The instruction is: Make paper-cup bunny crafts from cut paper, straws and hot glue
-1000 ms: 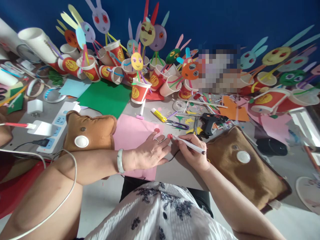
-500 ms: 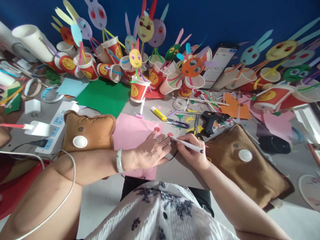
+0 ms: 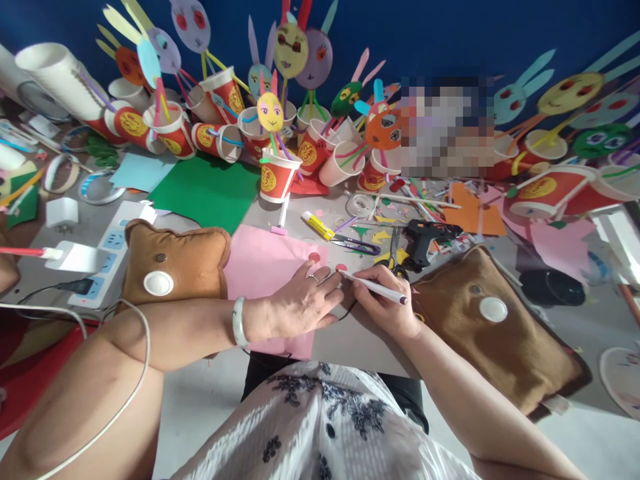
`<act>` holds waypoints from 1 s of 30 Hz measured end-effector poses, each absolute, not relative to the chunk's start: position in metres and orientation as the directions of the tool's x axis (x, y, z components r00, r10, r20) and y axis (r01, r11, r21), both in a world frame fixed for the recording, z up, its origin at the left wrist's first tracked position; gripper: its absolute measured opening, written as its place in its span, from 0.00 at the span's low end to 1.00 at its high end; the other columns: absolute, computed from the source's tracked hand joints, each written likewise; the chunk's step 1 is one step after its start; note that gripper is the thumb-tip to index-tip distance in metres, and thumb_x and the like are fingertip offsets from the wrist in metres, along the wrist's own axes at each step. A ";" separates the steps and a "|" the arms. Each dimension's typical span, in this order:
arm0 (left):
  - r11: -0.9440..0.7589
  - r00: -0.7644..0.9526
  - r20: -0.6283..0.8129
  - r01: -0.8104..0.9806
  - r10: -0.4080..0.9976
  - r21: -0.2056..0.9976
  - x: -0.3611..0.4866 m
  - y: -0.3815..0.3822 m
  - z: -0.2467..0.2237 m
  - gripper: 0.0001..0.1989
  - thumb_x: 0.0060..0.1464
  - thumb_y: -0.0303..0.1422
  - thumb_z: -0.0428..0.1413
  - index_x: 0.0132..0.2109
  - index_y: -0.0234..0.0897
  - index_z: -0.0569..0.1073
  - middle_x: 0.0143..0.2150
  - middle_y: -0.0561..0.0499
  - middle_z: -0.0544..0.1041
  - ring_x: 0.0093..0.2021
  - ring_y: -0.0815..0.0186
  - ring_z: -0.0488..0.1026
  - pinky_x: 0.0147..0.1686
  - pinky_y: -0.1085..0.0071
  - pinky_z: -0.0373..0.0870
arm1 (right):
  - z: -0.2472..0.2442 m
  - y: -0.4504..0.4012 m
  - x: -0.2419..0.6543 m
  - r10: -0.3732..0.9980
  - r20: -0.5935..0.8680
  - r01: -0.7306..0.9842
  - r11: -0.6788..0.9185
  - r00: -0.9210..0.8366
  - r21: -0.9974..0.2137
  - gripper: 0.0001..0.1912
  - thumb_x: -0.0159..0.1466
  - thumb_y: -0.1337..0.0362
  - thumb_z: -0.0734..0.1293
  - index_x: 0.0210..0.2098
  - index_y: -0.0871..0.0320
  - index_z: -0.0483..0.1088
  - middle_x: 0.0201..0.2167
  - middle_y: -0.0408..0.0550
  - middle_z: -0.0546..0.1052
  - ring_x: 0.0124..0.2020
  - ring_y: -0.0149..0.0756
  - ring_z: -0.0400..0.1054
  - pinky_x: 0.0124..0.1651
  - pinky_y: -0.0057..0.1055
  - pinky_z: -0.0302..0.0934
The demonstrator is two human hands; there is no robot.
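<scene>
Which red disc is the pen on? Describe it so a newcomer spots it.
Find the big pink sheet, partly under the left hand. Just right of it, beside that hand's fingertips, is a small red disc. Unlike the other disc, on the pink, it's off the sheet, at the tip of the white pen in the right hand.

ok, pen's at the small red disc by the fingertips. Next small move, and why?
Probably a short, light stroke on the red disc with the pen: its tip is already there, the right hand has it gripped, and the left hand's fingertips sit close by, seemingly ready to steady it.
</scene>
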State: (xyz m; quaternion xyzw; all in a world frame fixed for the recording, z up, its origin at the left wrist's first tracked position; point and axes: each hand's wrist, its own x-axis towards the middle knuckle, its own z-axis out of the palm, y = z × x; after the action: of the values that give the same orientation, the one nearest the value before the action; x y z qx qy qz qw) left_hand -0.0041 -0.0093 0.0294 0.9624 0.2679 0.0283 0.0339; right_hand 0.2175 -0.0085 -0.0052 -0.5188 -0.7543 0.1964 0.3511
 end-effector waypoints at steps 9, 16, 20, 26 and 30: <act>-0.855 0.857 -0.006 0.514 0.515 0.074 -0.004 -0.009 0.033 0.20 0.69 0.42 0.48 0.57 0.30 0.70 0.64 0.35 0.68 0.58 0.49 0.67 0.62 0.47 0.59 | -0.005 -0.009 0.218 0.922 0.317 0.648 0.382 -0.221 -0.659 0.02 0.64 0.63 0.68 0.35 0.54 0.72 0.21 0.39 0.76 0.19 0.29 0.69 0.24 0.26 0.63; -0.850 0.853 -0.004 0.520 0.522 0.086 -0.003 -0.009 0.034 0.21 0.68 0.42 0.50 0.57 0.30 0.70 0.64 0.35 0.69 0.59 0.49 0.67 0.64 0.46 0.57 | -0.003 -0.009 0.217 0.933 0.291 0.670 0.354 -0.209 -0.653 0.04 0.65 0.61 0.67 0.35 0.54 0.72 0.22 0.41 0.77 0.19 0.30 0.69 0.24 0.27 0.64; -0.849 0.852 0.021 0.519 0.523 0.092 -0.004 -0.009 0.033 0.22 0.68 0.43 0.50 0.58 0.30 0.71 0.64 0.35 0.69 0.58 0.49 0.68 0.64 0.46 0.58 | -0.004 -0.009 0.217 0.932 0.299 0.669 0.357 -0.205 -0.653 0.04 0.65 0.61 0.67 0.35 0.54 0.72 0.23 0.41 0.77 0.19 0.30 0.69 0.24 0.27 0.64; -0.847 0.851 -0.008 0.523 0.525 0.091 -0.004 -0.009 0.034 0.22 0.69 0.42 0.48 0.59 0.30 0.69 0.65 0.35 0.68 0.59 0.49 0.68 0.63 0.47 0.60 | -0.006 -0.009 0.217 0.929 0.316 0.661 0.360 -0.191 -0.659 0.03 0.65 0.62 0.68 0.35 0.54 0.71 0.23 0.41 0.78 0.19 0.29 0.69 0.23 0.26 0.62; -0.847 0.852 -0.001 0.522 0.524 0.102 -0.003 -0.009 0.033 0.22 0.68 0.42 0.50 0.60 0.29 0.69 0.66 0.34 0.67 0.60 0.48 0.67 0.63 0.46 0.60 | -0.006 -0.009 0.217 0.936 0.301 0.670 0.342 -0.181 -0.659 0.04 0.65 0.62 0.68 0.35 0.54 0.71 0.23 0.41 0.77 0.18 0.29 0.68 0.23 0.26 0.62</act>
State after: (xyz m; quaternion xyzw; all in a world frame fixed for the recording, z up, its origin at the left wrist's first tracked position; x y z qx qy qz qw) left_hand -0.0032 -0.0089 0.0332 0.9609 0.2721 0.0133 0.0493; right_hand 0.2168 -0.0090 -0.0058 -0.5400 -0.7438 0.1937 0.3431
